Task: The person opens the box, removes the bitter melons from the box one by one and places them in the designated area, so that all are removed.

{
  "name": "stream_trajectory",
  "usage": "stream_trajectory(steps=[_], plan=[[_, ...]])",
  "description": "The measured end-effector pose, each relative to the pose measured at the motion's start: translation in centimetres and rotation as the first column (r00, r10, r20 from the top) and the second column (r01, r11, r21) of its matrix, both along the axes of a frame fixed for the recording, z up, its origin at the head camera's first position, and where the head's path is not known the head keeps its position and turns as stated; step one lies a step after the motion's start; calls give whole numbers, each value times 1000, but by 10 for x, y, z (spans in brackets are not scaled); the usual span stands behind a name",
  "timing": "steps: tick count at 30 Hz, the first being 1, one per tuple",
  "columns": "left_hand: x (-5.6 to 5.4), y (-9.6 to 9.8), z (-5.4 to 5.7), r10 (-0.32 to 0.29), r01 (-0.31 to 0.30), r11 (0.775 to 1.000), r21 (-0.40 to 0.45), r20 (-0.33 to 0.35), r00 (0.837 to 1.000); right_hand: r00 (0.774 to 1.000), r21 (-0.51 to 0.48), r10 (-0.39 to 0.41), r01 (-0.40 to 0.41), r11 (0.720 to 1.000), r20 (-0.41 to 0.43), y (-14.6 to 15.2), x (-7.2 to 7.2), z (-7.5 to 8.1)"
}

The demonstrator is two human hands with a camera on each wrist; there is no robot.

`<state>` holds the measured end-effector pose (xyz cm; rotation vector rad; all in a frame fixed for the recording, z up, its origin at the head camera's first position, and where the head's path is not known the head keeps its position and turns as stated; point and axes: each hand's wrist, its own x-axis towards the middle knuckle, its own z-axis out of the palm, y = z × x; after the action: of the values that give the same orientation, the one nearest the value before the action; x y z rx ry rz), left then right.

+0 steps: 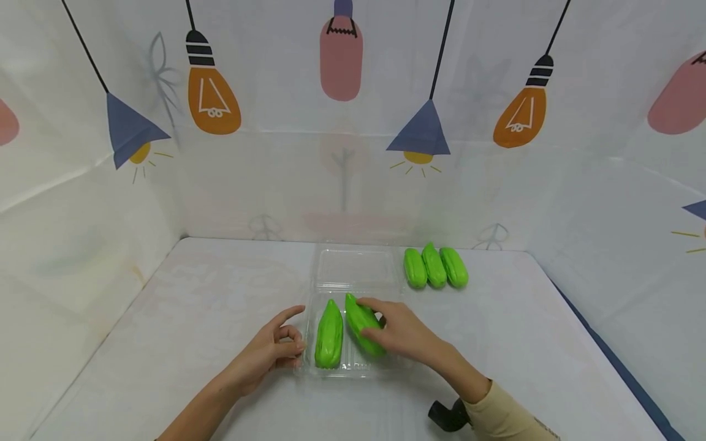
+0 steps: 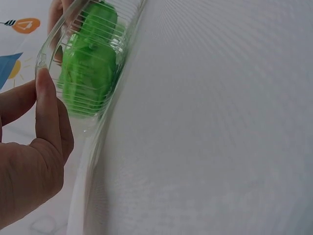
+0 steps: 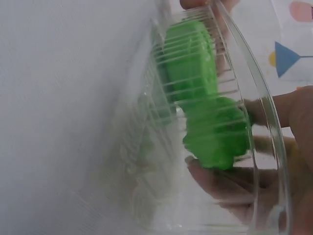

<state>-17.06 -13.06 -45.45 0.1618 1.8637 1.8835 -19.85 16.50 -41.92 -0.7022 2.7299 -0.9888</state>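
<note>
A clear plastic container (image 1: 353, 369), hinged lid (image 1: 355, 266) laid back, sits mid-table. Inside, one green ridged vegetable (image 1: 329, 335), resembling a bitter melon, lies along its left side. My right hand (image 1: 402, 327) grips a second green vegetable (image 1: 364, 321) in the right half, thumb near its lower end and fingers on its upper side. In the right wrist view this bumpy vegetable (image 3: 215, 134) shows through the ribbed wall, fingers around it. My left hand (image 1: 270, 350) is at the container's left edge; in the left wrist view a fingertip (image 2: 44, 81) touches the clear rim.
Three more green vegetables (image 1: 434, 266) lie side by side behind and right of the container. A black curved object (image 1: 448, 416) is partly hidden beside the right sleeve (image 1: 502, 416). White curtains printed with lamps (image 1: 419, 131) enclose the white table (image 1: 231, 282).
</note>
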Motion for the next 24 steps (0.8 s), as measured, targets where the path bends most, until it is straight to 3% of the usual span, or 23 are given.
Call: stream_trajectory(steps=[10, 24], plan=[[0, 0, -1, -7, 7, 1000, 1, 0, 1000, 996, -14, -79, 79, 997, -28, 13, -4, 15], [0, 1, 0, 0, 0, 1000, -10, 3, 1000, 990, -13, -106, 105, 994, -92, 36, -14, 27]])
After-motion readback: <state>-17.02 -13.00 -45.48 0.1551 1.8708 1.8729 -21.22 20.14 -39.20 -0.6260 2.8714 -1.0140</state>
